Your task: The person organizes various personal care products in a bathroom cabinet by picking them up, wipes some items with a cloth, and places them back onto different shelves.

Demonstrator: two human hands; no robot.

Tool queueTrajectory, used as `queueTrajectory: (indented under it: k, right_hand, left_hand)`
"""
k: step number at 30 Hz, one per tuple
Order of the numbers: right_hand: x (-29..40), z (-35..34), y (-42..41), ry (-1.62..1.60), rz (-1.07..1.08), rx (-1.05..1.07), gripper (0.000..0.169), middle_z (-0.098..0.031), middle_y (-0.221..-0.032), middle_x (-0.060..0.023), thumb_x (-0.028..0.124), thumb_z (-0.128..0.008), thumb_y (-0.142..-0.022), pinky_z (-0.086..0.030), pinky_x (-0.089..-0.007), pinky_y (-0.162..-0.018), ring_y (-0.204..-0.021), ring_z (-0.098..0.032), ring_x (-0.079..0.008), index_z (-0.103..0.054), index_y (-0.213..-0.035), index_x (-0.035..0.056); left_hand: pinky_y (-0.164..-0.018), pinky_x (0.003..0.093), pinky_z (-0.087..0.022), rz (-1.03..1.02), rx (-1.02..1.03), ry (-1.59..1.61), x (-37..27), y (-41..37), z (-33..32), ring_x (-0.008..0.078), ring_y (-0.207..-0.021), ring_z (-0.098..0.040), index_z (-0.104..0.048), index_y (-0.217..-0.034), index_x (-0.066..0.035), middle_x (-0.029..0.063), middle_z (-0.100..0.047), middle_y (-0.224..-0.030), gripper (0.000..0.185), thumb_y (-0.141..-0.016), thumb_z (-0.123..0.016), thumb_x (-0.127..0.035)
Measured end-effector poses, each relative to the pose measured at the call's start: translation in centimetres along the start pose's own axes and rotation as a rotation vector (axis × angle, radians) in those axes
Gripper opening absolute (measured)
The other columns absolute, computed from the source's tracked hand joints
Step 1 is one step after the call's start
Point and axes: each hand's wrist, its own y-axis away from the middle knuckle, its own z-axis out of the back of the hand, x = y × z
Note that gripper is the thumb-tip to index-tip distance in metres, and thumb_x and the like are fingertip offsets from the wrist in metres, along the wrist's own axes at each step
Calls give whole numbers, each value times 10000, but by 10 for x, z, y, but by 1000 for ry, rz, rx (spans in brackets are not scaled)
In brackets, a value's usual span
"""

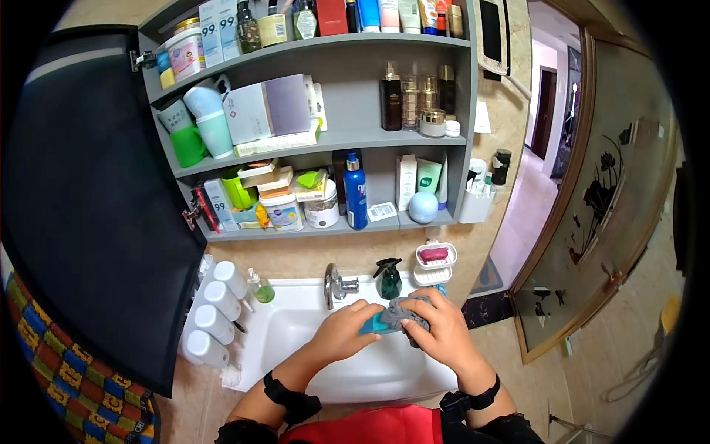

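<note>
Over the white washbasin (pixel 388 369), my left hand (pixel 350 327) grips a teal object (pixel 373 324), perhaps a small box or tube, by its left end. My right hand (pixel 438 324) holds a crumpled grey cloth (pixel 400 312) pressed against the teal object's other end. The fingers hide much of both, so the teal object's full shape cannot be told. Behind my hands, a dark green spray bottle (pixel 390 282) and a chrome faucet (pixel 333 286) stand on the basin's back ledge.
Above the basin, a grey wall cabinet (pixel 355 50) holds bottles, tubes, boxes and cups. Its dark door (pixel 105 200) swings wide at left. White upside-down cups (pixel 211 324) and a soap dispenser (pixel 259 286) flank the basin's left. A soap dish (pixel 436 261) hangs at right, near a doorway.
</note>
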Motion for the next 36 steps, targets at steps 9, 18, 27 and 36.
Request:
queueTrajectory:
  k: [9, 18, 27, 36]
  right_hand:
    - [-62, -3, 25, -21, -269, -74, 266, -638, -1045, -144, 194, -698, -846, -516, -381, -813, -943, -648, -336, -683, -1078, 66]
    - [-91, -1, 78, -270, -407, -94, 279, -646, -1014, -138, 122, -724, -835, -486, -328, -854, -960, -633, -258, -667, -1073, -10]
    - [-101, 7, 98, -400, -487, -128, 271, -625, -1038, -116, 92, -717, -839, -464, -306, -890, -1000, -606, -222, -664, -1088, 0]
    - [-110, 11, 92, -428, -485, -110, 275, -624, -1042, -115, 75, -718, -834, -464, -301, -891, -996, -606, -221, -657, -1089, -7]
  left_hand:
    - [-1025, 370, -424, -86, 2, 629, 23, -49, -25, 242, -1181, -563, -531, -1280, -18, 141, -585, -1266, 552, -823, -780, -200]
    - [-835, 399, -514, 38, -663, 293, 75, -185, 4, 305, -1034, -656, -467, -1229, -13, 184, -665, -1118, 564, -798, -788, -184]
    - [-818, 488, -514, 273, -768, -132, 75, -233, -5, 420, -978, -649, -453, -1257, -16, 247, -663, -1084, 592, -807, -770, -235]
    - [-816, 490, -524, 261, -806, -180, 72, -231, -13, 428, -966, -646, -297, -1453, -42, 267, -643, -1108, 758, -834, -722, -139]
